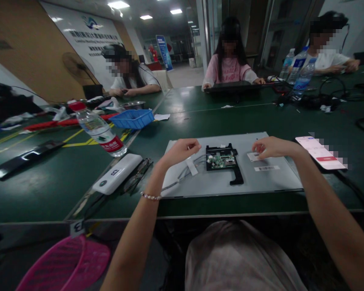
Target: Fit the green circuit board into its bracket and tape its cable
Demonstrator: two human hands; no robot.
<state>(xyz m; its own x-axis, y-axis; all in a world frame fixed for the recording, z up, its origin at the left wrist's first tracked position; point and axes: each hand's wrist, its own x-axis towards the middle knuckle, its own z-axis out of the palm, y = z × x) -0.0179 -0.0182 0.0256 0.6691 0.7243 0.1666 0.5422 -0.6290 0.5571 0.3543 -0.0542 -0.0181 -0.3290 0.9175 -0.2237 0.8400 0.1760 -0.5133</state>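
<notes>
Right now both your hands rest on the grey panel, which lies flat on the green counter straight ahead of you, so everything on it stays within easy reach. Your left hand sits at the panel's upper left, fingers curled together as if pinching something small; what it grips, if anything, cannot be made out. Just below it a white strip and thin grey cables run toward the circuit board, seated in its black bracket near the panel's middle. Your right hand is bent over a small white label, fingertips pressing at it, with a barcode sticker just beside. A phone lies at the panel's right edge, a white power bank and a water bottle to the left.
</notes>
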